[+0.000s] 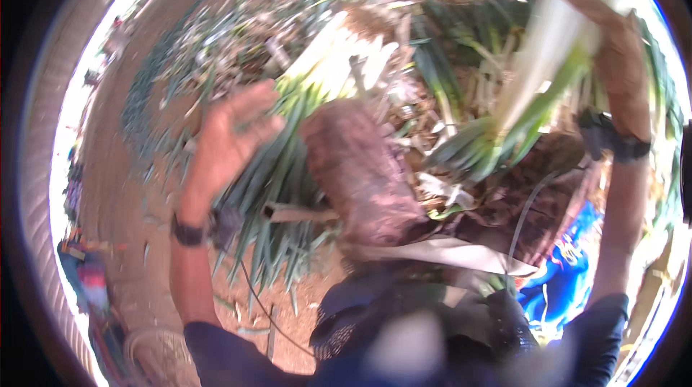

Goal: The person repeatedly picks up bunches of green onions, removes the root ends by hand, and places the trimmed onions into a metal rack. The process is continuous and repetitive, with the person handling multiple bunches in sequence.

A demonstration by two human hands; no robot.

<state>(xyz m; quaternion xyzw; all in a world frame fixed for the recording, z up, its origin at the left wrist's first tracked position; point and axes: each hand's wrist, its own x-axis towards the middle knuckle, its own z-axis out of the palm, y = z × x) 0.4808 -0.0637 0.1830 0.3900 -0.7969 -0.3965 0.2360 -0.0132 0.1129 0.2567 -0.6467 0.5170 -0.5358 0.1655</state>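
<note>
My right hand (pixel 613 33) is raised at the upper right and grips a bunch of long green-and-white leek-like stalks (pixel 537 91) by the pale end; their green leaves hang down toward my lap. My left hand (pixel 227 134) hovers open at the left, fingers spread, just above another bundle of the same stalks (pixel 303 120) lying on the ground. Each wrist carries a dark band. My knee under brown patterned cloth (pixel 364 170) sits between the two hands. The picture is blurred by motion.
Heaps of more green stalks and trimmings (pixel 238 33) cover the brown dirt ground ahead. A blue patterned cloth (pixel 569 271) lies at the lower right. A woven basket (pixel 155 354) sits at the lower left. A thin cable runs down from my left wrist.
</note>
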